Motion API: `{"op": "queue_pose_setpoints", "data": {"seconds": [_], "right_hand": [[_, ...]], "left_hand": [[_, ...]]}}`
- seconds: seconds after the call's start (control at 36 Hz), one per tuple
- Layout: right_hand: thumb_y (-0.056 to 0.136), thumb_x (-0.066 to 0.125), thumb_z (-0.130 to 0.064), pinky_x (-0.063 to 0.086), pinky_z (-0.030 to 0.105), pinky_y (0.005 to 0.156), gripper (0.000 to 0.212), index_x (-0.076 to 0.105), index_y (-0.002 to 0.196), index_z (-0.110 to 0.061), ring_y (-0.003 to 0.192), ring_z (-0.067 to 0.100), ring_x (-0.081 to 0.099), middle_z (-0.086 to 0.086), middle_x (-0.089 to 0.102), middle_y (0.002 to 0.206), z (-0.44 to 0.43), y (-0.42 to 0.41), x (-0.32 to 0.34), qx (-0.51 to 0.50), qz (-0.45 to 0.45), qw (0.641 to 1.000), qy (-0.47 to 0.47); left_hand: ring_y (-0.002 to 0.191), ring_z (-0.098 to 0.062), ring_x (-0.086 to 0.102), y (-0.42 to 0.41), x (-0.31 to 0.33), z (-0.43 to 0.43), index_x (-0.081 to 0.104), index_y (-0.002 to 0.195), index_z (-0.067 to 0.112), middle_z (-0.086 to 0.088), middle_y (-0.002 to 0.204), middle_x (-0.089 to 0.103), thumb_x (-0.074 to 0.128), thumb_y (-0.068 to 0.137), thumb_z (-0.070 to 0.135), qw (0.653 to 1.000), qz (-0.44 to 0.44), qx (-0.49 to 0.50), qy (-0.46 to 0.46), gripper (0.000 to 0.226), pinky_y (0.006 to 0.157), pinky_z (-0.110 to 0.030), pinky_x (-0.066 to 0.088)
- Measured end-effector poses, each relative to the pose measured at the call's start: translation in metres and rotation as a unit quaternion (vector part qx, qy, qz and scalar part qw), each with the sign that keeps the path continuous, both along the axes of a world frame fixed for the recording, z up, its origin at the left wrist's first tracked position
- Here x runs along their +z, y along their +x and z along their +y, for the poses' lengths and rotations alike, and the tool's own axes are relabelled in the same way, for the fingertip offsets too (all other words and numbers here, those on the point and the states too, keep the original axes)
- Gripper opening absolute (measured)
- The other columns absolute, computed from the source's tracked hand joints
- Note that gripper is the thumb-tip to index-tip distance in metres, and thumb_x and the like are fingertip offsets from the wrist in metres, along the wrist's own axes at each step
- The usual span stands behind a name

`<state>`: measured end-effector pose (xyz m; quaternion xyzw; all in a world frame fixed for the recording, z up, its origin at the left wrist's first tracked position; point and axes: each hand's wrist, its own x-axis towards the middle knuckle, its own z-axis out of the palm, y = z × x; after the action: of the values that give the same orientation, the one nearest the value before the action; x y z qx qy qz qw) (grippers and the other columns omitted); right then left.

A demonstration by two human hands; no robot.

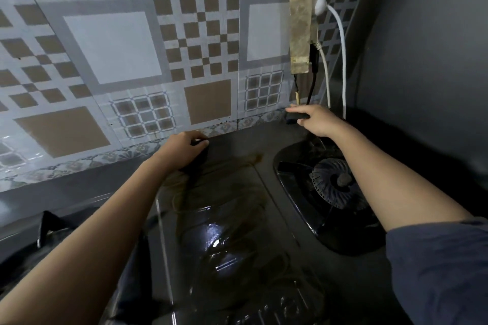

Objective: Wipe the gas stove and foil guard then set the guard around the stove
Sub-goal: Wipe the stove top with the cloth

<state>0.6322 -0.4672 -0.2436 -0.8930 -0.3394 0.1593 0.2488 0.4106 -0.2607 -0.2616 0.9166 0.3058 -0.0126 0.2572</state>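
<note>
With the left hand (182, 150) and right hand (314, 120) each curled round a dark edge, seemingly the foil guard (196, 166), behind the gas stove (237, 219) by the tiled wall (113, 47), an uneven push could buckle it or snag the white cables (343, 60).

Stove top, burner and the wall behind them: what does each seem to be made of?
Stove top: glossy black, probably enamelled or painted metal, given the sharp light reflections and pressed ridges; it has brown stains. Burner: matte dark metal, probably cast, given the radial slots. Wall: glazed patterned tile or a tile-look sheet, with a faint sheen and vertical seams.
</note>
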Motion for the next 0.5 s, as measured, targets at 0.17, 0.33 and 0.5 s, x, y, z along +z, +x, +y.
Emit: {"op": "queue_pose_setpoints", "data": {"seconds": [0.17,0.33,0.5], "right_hand": [[0.093,0.047,0.001,0.039,0.037,0.104,0.048,0.052,0.13,-0.029,0.133,0.022,0.039,-0.015,0.036,0.148,0.019,-0.012,0.011,0.079,0.022,0.996,-0.027],[0.092,0.048,0.0,0.048,0.043,0.092,0.048,0.055,0.126,-0.034,0.124,0.032,0.049,-0.021,0.039,0.145,0.041,-0.038,0.009,0.133,0.033,0.99,-0.031],[0.094,0.043,0.002,0.047,0.021,0.07,0.047,0.052,0.13,-0.027,0.13,0.018,0.043,-0.017,0.035,0.148,0.061,-0.077,-0.002,0.116,0.003,0.993,0.008]], "left_hand": [[0.111,-0.028,0.055,-0.025,0.003,0.013,0.054,0.125,0.021,-0.012,0.125,0.058,0.045,0.096,0.032,1.0,0.006,0.021,-0.007,0.033,0.088,-0.035,0.043],[0.111,-0.03,0.056,-0.052,0.005,0.026,0.056,0.124,0.022,-0.013,0.125,0.059,0.048,0.094,0.034,1.0,0.001,0.029,-0.01,0.033,0.092,-0.035,0.043],[0.115,-0.028,0.054,-0.078,0.009,0.032,0.055,0.127,0.019,-0.012,0.127,0.059,0.053,0.093,0.032,1.0,-0.015,0.025,0.003,0.037,0.089,-0.03,0.039]]}}
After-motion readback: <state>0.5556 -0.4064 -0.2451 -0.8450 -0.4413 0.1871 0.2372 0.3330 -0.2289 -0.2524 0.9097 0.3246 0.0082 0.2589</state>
